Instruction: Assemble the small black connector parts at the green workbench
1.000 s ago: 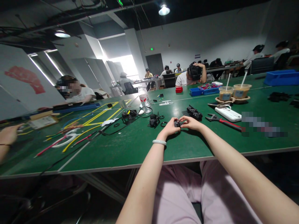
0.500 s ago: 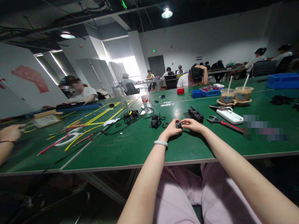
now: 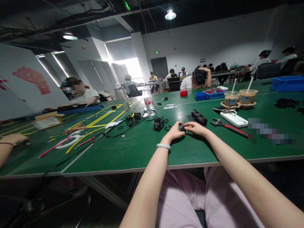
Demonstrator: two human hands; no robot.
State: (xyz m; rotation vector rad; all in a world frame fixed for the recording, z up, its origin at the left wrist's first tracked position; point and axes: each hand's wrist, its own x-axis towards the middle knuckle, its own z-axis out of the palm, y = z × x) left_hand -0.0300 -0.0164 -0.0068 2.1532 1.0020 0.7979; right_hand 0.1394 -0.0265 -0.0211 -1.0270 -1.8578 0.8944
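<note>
Between my hands, just above the green table, is a small black part. My left hand is closed around it from the left. The fingertips of my right hand are pinched against its right side. Just beyond my hands lies a long black device. Left of them stand a black device and a black ring. Another black unit with a cable lies farther left.
Pliers with red handles, a white power bank and two drinks in a carrier stand right. A bottle stands beyond. Colored cables lie left, near another person's hand. Blue trays are farther back.
My hands and the black part have barely moved. The other person's hand at the far left has lowered slightly toward the table.
</note>
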